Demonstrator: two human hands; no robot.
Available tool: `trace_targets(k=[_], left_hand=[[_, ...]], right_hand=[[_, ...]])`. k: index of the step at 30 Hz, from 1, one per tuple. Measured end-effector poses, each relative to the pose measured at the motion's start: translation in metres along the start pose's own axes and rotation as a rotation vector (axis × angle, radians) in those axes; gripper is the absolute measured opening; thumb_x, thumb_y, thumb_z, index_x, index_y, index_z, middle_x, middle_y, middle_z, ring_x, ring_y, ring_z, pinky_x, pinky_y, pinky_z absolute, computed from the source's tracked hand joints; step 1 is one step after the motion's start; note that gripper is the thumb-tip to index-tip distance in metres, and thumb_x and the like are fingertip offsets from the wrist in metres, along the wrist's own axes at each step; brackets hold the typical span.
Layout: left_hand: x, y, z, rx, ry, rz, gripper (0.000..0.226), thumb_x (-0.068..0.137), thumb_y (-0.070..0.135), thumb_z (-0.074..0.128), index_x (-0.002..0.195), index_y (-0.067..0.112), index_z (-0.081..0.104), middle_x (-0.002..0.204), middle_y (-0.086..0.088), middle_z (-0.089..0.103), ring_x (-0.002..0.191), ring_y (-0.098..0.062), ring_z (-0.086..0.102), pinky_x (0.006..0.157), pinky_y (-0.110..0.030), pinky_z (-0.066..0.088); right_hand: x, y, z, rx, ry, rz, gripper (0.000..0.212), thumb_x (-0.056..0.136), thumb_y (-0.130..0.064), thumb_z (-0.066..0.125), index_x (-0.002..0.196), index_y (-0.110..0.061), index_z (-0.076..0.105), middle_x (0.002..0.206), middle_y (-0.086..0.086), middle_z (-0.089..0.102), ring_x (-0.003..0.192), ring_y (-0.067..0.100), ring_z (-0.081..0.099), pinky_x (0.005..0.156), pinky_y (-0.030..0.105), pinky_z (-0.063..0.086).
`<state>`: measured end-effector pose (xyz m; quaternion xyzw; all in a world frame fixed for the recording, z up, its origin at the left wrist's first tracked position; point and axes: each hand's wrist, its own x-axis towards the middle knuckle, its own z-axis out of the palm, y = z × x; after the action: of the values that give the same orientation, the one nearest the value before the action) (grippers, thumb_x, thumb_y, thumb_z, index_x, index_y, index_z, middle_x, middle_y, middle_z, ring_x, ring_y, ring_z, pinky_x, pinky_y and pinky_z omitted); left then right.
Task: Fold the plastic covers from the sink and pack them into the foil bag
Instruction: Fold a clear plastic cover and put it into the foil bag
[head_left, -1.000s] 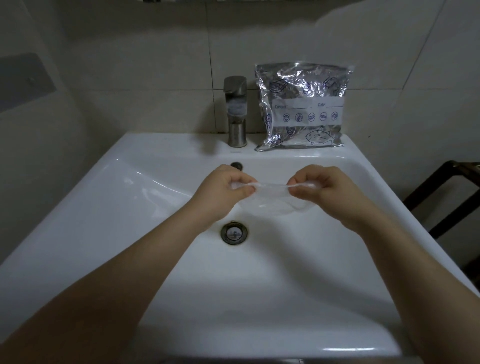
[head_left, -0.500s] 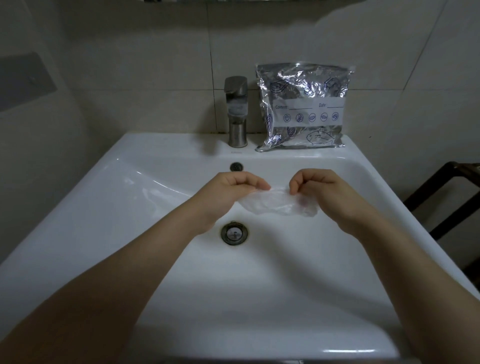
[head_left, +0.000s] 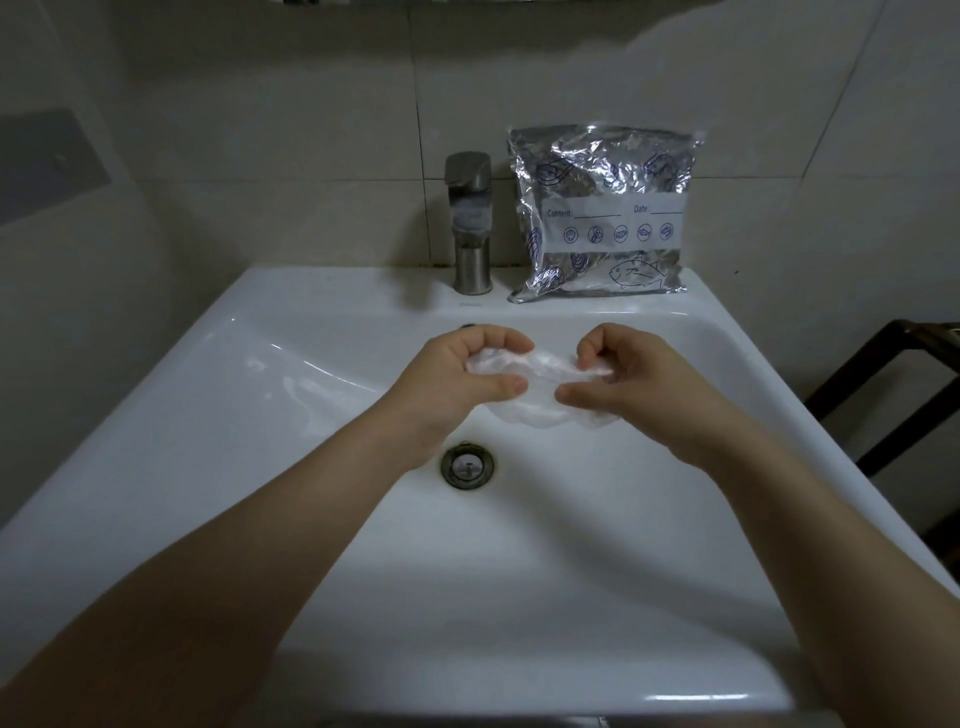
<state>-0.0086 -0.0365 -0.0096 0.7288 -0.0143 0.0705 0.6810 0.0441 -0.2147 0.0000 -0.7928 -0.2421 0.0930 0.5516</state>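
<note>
A thin clear plastic cover (head_left: 540, 387) hangs crumpled between both my hands over the middle of the white sink (head_left: 260, 467). My left hand (head_left: 457, 379) grips its left end with curled fingers and thumb. My right hand (head_left: 628, 379) pinches its right end, with part of the cover sagging below the fingers. More clear plastic (head_left: 306, 387) lies against the basin's left slope. The silver foil bag (head_left: 602, 208) with a white label stands upright on the sink's back ledge, leaning on the tiled wall, to the right of the tap.
A metal tap (head_left: 470, 223) stands at the back centre of the sink, and the drain (head_left: 467, 464) sits below my hands. A dark wooden frame (head_left: 904, 395) stands to the right of the sink. Tiled walls close in at the back and left.
My hands have come closer together and turned, thumbs now toward me. The cover, stretched flat between them a second ago, is now bunched and folded over.
</note>
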Motion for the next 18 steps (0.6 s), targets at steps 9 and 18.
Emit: trace_targets(k=[9,18], left_hand=[[0.002,-0.008,0.004,0.158,0.092,0.048,0.034,0.08,-0.004,0.066,0.084,0.03,0.066,0.083,0.012,0.064,0.071,0.004,0.056,0.073,-0.01,0.043],[0.002,-0.002,-0.006,0.316,-0.03,0.034,0.02,0.081,0.006,0.068,0.076,0.025,0.068,0.08,0.012,0.061,0.075,0.0,0.057,0.074,-0.01,0.041]], right_hand=[[-0.001,0.002,0.003,-0.392,0.057,-0.155,0.023,0.083,-0.006,0.063,0.077,-0.026,0.052,0.061,-0.008,0.051,0.049,0.003,0.045,0.049,0.014,0.035],[0.001,0.004,-0.009,-0.23,0.01,-0.067,0.017,0.081,-0.012,0.069,0.069,-0.021,0.062,0.064,-0.003,0.057,0.051,-0.002,0.045,0.052,0.014,0.034]])
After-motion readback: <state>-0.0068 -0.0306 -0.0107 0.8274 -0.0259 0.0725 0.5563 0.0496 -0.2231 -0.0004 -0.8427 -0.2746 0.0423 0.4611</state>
